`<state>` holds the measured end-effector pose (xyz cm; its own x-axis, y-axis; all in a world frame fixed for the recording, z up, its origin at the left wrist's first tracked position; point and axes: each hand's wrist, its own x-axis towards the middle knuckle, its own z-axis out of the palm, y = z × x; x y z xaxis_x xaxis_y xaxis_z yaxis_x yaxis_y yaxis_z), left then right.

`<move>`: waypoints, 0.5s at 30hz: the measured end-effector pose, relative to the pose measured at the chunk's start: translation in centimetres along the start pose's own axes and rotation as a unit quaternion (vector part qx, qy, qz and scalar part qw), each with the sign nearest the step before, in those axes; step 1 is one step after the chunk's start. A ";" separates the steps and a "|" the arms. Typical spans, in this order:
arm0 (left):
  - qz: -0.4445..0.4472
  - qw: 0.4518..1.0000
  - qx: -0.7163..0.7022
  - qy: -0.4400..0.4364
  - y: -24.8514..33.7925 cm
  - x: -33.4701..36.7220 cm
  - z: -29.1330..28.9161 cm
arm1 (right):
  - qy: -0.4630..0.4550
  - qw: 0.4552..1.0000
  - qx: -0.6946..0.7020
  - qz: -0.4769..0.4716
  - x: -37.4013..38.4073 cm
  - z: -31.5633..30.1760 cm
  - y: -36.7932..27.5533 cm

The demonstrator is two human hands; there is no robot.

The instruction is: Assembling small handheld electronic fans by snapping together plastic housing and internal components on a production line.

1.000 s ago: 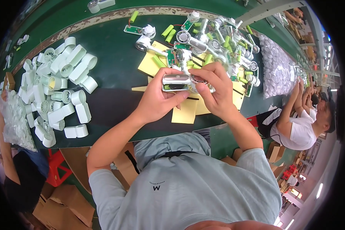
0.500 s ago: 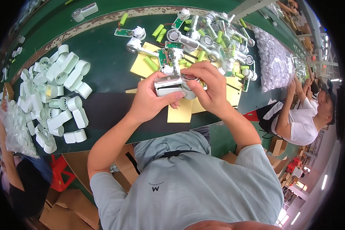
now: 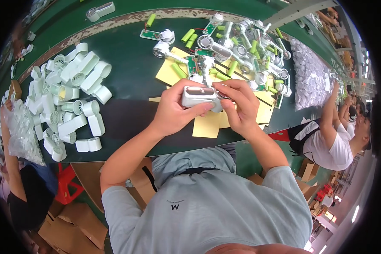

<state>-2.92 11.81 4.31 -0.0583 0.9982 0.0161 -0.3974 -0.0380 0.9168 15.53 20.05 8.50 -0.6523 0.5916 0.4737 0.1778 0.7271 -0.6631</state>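
Note:
Both hands hold a small white handheld fan (image 3: 198, 100) just above the near part of the table. My left hand (image 3: 173, 108) wraps around its handle end, which has a glossy brownish panel on top, with the thumb along the near side. My right hand (image 3: 241, 103) grips the round fan-head end, its fingers over the top and the thumb at the near side; they hide most of that end. Beyond the hands lie several fan inner assemblies (image 3: 206, 63) with round white heads, green circuit boards and light-green battery cells (image 3: 178, 70). Yellow sheets (image 3: 206, 127) lie beneath.
A heap of pale green fan housings (image 3: 67, 106) covers the table's left side. A clear bag of white round parts (image 3: 311, 78) stands at the right. Another fan (image 3: 100, 12) lies beyond the worn ledge. Co-workers sit on both sides; cardboard boxes (image 3: 74, 228) are below.
The dark gap along the side of the fan has closed; its panel now sits flush against the shell. Both hands keep their hold. The view has shifted slightly.

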 end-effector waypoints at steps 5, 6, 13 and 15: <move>0.037 0.998 0.053 0.017 -0.1 -0.2 0.2 | 0.004 1.000 0.020 0.020 -0.7 0.3 0.7; 0.021 1.000 0.007 0.013 0.0 -0.2 0.2 | 0.001 1.000 0.017 0.011 -0.8 0.4 0.8; 0.228 0.947 0.225 -0.003 0.4 0.2 -0.4 | 0.034 0.930 0.305 0.201 0.3 0.6 -0.7; 0.297 0.901 0.312 -0.051 1.0 0.1 -0.6 | 0.005 0.937 0.275 0.214 1.8 0.6 -0.9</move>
<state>-3.82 11.88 4.97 0.0057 0.8110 0.5851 0.2700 -0.5646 0.7799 13.74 20.22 9.58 -0.6003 0.7935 0.0999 0.0122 0.1339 -0.9909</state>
